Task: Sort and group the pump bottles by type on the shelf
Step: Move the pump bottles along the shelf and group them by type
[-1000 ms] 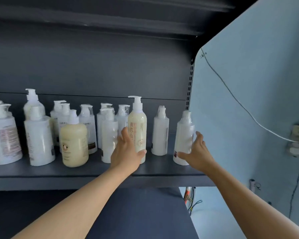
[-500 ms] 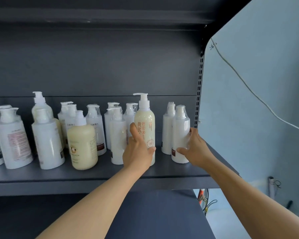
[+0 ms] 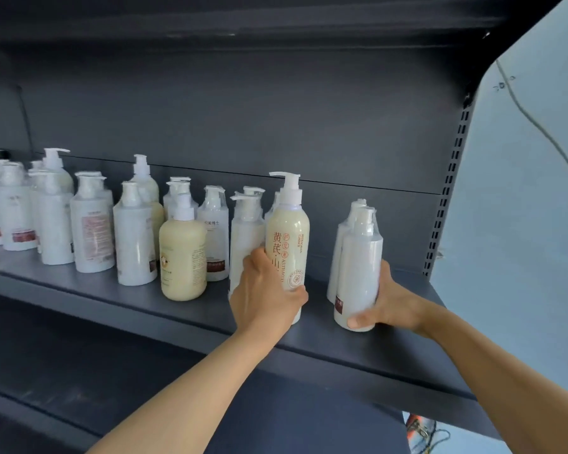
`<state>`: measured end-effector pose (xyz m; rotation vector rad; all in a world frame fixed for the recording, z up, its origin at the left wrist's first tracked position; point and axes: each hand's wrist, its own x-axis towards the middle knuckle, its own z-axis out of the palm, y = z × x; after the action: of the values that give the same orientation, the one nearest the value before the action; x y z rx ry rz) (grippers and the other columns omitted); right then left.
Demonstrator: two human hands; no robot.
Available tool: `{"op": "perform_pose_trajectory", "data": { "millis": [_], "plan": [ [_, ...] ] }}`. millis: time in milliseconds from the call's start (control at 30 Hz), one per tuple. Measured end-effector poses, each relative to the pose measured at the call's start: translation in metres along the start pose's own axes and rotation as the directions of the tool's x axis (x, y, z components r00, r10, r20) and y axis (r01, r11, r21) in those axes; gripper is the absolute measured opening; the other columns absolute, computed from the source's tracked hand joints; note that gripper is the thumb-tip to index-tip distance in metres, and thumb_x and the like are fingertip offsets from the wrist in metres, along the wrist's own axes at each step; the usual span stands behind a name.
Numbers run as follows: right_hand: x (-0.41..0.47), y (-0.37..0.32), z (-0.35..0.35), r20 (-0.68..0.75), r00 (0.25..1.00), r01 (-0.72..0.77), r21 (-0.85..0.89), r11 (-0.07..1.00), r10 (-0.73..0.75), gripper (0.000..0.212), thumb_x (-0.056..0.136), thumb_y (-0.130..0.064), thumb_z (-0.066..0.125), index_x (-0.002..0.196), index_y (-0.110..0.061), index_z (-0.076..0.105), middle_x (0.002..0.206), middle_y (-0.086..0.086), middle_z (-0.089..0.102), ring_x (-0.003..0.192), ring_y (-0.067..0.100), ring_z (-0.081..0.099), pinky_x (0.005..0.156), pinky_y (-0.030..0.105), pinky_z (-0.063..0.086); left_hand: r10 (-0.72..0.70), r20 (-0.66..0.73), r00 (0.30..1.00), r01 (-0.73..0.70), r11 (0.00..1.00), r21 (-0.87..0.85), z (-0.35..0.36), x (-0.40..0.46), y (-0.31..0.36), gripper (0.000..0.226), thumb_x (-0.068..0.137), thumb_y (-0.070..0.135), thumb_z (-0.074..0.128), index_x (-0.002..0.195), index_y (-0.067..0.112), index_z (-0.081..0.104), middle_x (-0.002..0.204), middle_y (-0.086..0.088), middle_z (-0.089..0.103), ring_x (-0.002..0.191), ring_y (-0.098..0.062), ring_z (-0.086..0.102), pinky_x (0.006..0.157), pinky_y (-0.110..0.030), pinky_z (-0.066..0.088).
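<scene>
- Nearest to me, at the front lip of the dark shelf point(image 3: 358, 347), both my forearms reach up from below.
- My left hand point(image 3: 264, 294) grips the tall cream pump bottle point(image 3: 287, 244) low on its body, thumb curled across the front under the red lettering; the bottle stands upright on the shelf.
- My right hand point(image 3: 386, 301) wraps around the slim white bottle point(image 3: 359, 267) near its base, thumb in front, fingers hidden behind it. This bottle is film-wrapped and stands close to the front edge.
- Just behind it, touching or nearly so, stands a second slim white bottle point(image 3: 341, 247) of what looks like the same kind; the blur keeps me from being sure.
- Between my two bottles lies a bare gap of shelf.
- To the left of my left hand sits a squat cream bottle point(image 3: 182, 257), apart from the tall one.
- Farther back and leftward, a crowd of white wrapped pump bottles point(image 3: 92, 231) runs along the shelf toward its far left end.
- Behind everything rises the dark back panel point(image 3: 276, 119).
</scene>
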<state>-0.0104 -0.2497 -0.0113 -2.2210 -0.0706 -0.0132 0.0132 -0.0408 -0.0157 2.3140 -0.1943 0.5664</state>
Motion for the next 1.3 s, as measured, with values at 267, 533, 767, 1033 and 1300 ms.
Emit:
{"op": "perform_pose_trajectory", "data": {
  "millis": [267, 533, 767, 1033, 1300],
  "plan": [
    [0.031, -0.003, 0.011, 0.104, 0.986, 0.121, 0.079, 0.99, -0.129, 0.129, 0.05, -0.021, 0.084, 0.14, -0.037, -0.007, 0.117, -0.03, 0.027, 0.108, -0.006, 0.041, 0.072, 0.015, 0.044, -0.134, -0.084, 0.987, 0.133, 0.991, -0.016, -0.001, 0.006, -0.003, 0.08, 0.058, 0.04, 0.079, 0.118, 0.016, 0.032, 0.134, -0.007, 0.025, 0.124, -0.028, 0.033, 0.098, -0.039, 0.041],
    [0.058, -0.013, 0.028, 0.216, 0.962, 0.149, 0.088, 0.985, -0.165, 0.129, 0.053, -0.021, 0.084, 0.138, -0.048, -0.01, 0.13, -0.02, 0.035, 0.121, 0.007, 0.044, 0.101, 0.033, 0.044, -0.141, 0.035, 0.989, 0.146, 0.957, -0.251, -0.01, 0.015, -0.015, 0.075, 0.06, 0.026, 0.077, 0.109, 0.032, 0.021, 0.108, 0.009, 0.047, 0.097, -0.016, 0.055, 0.081, -0.042, 0.053],
    [0.089, -0.02, 0.059, 0.15, 0.969, 0.183, 0.088, 0.979, -0.194, 0.143, 0.038, -0.04, 0.09, 0.135, -0.053, -0.013, 0.139, -0.016, 0.023, 0.133, 0.014, 0.03, 0.11, 0.046, 0.034, -0.106, 0.084, 0.991, 0.122, 0.968, -0.221, -0.022, 0.025, -0.026, 0.078, 0.058, 0.023, 0.075, 0.11, 0.039, 0.018, 0.104, 0.012, 0.051, 0.098, -0.016, 0.057, 0.081, -0.043, 0.055],
    [0.113, -0.034, 0.086, 0.164, 0.966, 0.188, 0.086, 0.978, -0.2, 0.152, 0.035, -0.043, 0.091, 0.137, -0.048, -0.021, 0.141, -0.019, 0.016, 0.135, 0.013, 0.026, 0.112, 0.045, 0.033, -0.141, 0.032, 0.989, 0.145, 0.976, -0.163, -0.038, 0.037, -0.049, 0.072, 0.059, 0.026, 0.074, 0.11, 0.035, 0.023, 0.099, 0.013, 0.054, 0.092, -0.017, 0.059, 0.078, -0.045, 0.054],
    [0.122, -0.048, 0.099, 0.136, 0.975, 0.17, 0.05, 0.984, -0.176, 0.155, 0.035, -0.043, 0.088, 0.141, -0.038, -0.025, 0.145, -0.017, 0.008, 0.137, 0.013, 0.022, 0.113, 0.044, 0.031, -0.146, 0.009, 0.989, 0.146, 0.983, -0.108, -0.049, 0.049, -0.062, 0.07, 0.065, 0.024, 0.075, 0.114, 0.03, 0.027, 0.097, 0.013, 0.053, 0.092, -0.017, 0.058, 0.079, -0.043, 0.054]
  ]
}}
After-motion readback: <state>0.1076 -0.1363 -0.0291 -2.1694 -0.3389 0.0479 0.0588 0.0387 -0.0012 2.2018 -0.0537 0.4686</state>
